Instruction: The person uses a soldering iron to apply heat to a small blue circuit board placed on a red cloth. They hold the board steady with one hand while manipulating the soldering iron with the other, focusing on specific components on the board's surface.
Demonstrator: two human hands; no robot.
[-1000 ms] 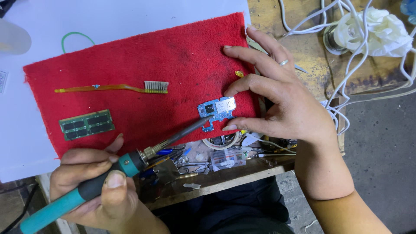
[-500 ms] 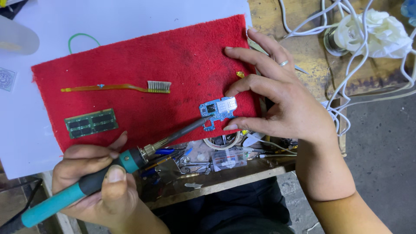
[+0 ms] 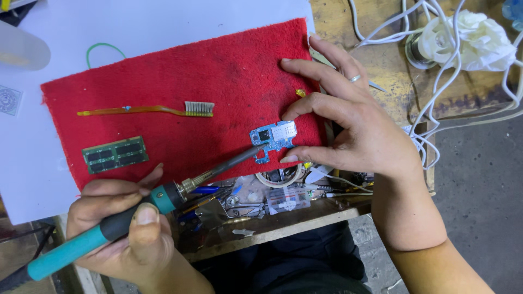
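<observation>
A red cloth [image 3: 180, 81] covers the middle of the workbench and serves as the landmark. It lies on a white sheet [image 3: 163, 22], with bare wooden bench [image 3: 387, 65] beyond its right edge. Just below the cloth's near edge, an open tray [image 3: 261, 201] holds a jumble of tweezers, pens, a tape roll and small clear boxes.

The right hand [image 3: 359, 130] rests over the cloth's right edge, fingers spread and curved, thumb and forefinger pinching a small blue circuit board [image 3: 272, 136] at the cloth's lower right corner. The left hand [image 3: 125, 228], below the cloth's lower left, is closed around the teal-and-black handle of a soldering iron [image 3: 163, 198], thumb on top; its tip slants up to the board's lower left edge.

On the cloth's left half lie a toothbrush [image 3: 158, 110] and, below it, a green memory module [image 3: 115, 154], both well apart from the board. The cloth's centre is open. White cables [image 3: 436, 81] tangle far right of the cloth.
</observation>
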